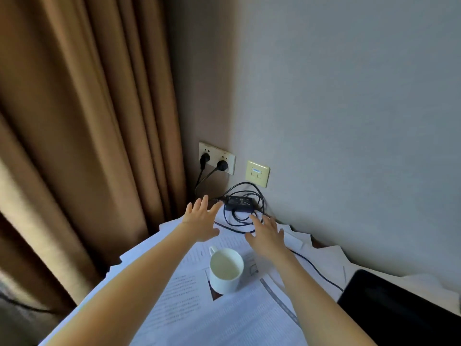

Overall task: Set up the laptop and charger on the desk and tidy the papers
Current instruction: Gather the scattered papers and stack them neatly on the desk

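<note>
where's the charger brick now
Head view: the charger brick lies in the far corner by the wall, inside its coiled cable, below the wall sockets, beyond the left hand.

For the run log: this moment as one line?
left hand: open, beside black rectangular charger brick | right hand: open, over coiled black cable | white ceramic mug: upright on printed papers

Left hand (202, 221) and right hand (268, 233), fingers spread, extend over scattered white printed papers (224, 320) near a black rectangular charger brick (240, 203) amid its looped black cable (260, 201). A white ceramic mug (225, 270) stands between the forearms; a black laptop (399, 313) lies at right.
</note>
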Tool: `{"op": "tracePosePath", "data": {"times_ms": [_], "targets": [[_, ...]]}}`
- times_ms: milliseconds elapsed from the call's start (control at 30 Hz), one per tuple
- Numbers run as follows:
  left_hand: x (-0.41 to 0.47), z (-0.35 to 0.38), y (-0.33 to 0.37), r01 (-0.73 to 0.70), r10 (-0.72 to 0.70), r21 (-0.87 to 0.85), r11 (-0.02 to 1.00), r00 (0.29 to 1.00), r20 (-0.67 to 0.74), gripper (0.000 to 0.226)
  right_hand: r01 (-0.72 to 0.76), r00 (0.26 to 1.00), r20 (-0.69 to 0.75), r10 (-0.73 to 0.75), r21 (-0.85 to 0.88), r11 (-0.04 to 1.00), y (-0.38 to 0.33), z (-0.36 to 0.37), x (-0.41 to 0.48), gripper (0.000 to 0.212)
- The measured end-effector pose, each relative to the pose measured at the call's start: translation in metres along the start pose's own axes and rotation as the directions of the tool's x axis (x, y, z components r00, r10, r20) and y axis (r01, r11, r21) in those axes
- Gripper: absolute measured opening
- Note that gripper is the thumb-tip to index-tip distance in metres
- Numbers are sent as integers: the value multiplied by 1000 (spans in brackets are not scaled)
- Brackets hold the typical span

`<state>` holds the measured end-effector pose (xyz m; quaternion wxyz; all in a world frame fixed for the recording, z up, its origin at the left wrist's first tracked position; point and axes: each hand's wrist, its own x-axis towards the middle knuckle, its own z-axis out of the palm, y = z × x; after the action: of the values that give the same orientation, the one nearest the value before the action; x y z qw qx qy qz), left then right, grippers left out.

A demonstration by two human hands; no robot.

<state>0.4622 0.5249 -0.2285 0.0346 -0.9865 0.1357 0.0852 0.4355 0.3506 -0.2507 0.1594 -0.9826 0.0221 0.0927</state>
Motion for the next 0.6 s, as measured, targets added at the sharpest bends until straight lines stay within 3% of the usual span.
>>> {"op": "tracePosePath", "data": {"times_ms": [167, 400, 600], "targets": [[-54, 17, 6, 52, -51, -61, 997, 999, 17, 78, 97, 995, -33, -97, -3, 995, -6, 14, -40, 56], [-122, 88, 25, 144, -137, -173, 974, 989, 56, 81, 295, 916, -296, -269, 44, 955, -14, 66, -87, 45], [-155, 152, 24, 220, -202, -203, 954, 974, 102, 75, 392, 868, -334, -367, 11, 920, -22, 126, -98, 43]]}}
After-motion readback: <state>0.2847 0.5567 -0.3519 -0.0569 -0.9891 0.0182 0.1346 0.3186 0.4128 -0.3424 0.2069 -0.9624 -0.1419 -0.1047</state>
